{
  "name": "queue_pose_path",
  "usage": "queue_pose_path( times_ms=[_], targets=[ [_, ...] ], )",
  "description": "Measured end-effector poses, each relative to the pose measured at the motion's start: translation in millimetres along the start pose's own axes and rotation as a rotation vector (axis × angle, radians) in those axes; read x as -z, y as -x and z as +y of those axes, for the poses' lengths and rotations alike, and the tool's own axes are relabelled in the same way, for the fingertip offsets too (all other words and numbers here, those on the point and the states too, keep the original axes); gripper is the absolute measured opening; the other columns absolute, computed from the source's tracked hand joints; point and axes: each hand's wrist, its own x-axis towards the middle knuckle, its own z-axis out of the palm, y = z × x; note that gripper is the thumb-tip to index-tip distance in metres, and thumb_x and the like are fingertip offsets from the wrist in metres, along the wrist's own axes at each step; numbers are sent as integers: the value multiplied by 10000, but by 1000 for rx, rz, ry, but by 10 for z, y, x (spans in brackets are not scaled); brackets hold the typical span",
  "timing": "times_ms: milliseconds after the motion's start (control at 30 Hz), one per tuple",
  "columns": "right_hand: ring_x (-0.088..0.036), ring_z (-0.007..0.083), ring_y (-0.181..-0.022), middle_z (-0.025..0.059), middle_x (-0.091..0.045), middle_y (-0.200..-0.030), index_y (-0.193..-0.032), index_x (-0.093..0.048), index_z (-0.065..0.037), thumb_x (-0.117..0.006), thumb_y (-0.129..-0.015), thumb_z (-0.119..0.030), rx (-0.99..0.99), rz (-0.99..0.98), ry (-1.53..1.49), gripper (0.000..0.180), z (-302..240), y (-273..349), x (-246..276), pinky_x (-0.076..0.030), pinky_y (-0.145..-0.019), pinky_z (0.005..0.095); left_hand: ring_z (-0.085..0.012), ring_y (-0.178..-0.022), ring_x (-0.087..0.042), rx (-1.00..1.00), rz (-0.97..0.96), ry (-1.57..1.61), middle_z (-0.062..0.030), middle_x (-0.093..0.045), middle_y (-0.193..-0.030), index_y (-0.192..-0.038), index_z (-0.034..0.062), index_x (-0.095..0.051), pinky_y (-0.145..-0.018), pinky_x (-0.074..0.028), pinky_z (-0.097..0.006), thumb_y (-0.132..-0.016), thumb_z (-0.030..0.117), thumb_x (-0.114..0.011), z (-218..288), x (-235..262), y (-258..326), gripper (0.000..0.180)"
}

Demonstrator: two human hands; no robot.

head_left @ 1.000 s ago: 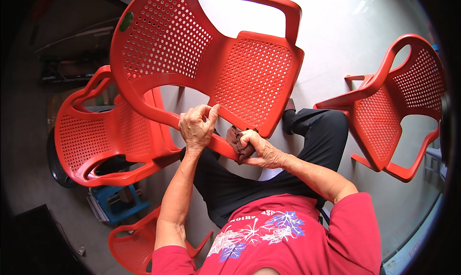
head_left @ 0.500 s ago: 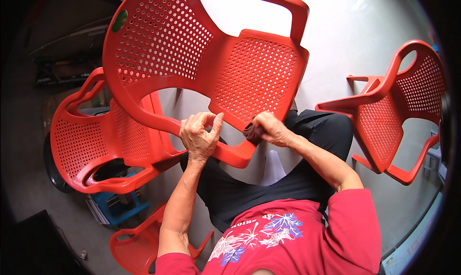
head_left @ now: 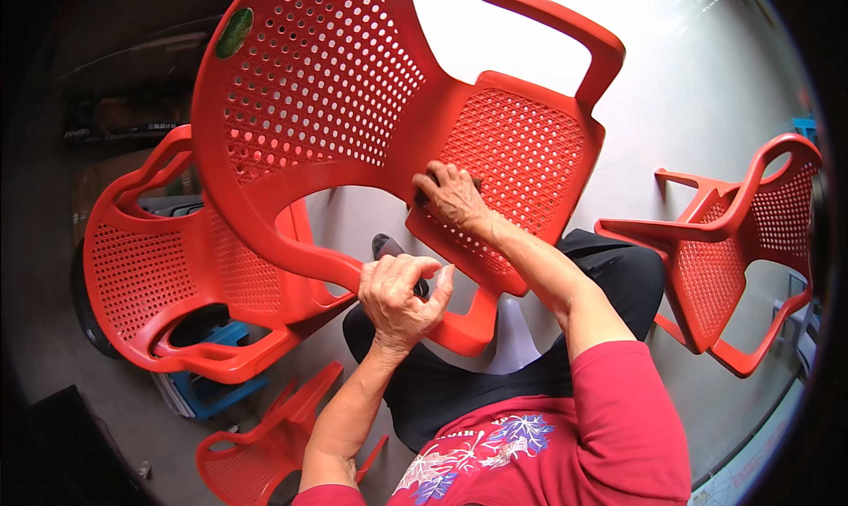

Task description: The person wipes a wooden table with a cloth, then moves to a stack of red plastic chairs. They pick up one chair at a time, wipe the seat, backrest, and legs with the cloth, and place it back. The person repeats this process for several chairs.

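Observation:
A red plastic armchair (head_left: 521, 144) with a perforated seat and back stands tilted in front of me, a green oval sticker (head_left: 235, 33) on its backrest. My left hand (head_left: 402, 303) is closed around its near armrest (head_left: 473, 327), close to the front bend. On the seat's edge by the backrest, my right hand (head_left: 454, 195) presses a bunched dark brown cloth (head_left: 421, 197). Most of the cloth is hidden beneath my fingers.
More red armchairs (head_left: 146, 263) stand at the left, beside a blue plastic stool (head_left: 212, 378). Another red chair (head_left: 707, 281) is at the right, and one more (head_left: 243, 466) at the lower left. Something pale (head_left: 512, 338) shows between my knees.
My right hand has moved the cloth from the seat's front corner, up and left to the edge near the backrest. The chair has shifted a little right in view; my left hand stays on the armrest.

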Motion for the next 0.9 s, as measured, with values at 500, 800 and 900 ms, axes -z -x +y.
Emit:
queue_pose_path(
  times_ms=[500, 800, 900],
  targets=[
    [-488, 328, -968, 145, -484, -1052, -1128, -528, -121, -576, -777, -159, 82, 180, -34, 356, -152, -51, -105, -439, -785, 449, -193, -581, -523, 3, 23, 17, 8, -582, -632, -676, 120, -600, -615, -354, -331, -653, 126, -726, 11, -4, 21, 129],
    [-549, 273, -978, 117, -564, -1028, -1082, -556, -82, -586, -870, -154, -94, -392, -494, 226, 1, 801, 572, -451, -826, 402, -300, -962, -499, -6, 315, -56, -116, -568, -1002, -975, 53, -592, -863, -396, -399, -691, 132, -727, -3, -39, 71, 325],
    [-601, 185, -981, 88, -635, -1015, -1059, -564, -6, -578, -864, -70, -300, -415, -1138, 205, -72, 942, 1004, -468, -878, 334, -298, -1134, -382, 28, 434, -48, -153, -449, -1210, -1187, 21, -479, -985, -302, -406, -749, 179, -700, -10, -72, 119, 516]
  ],
)
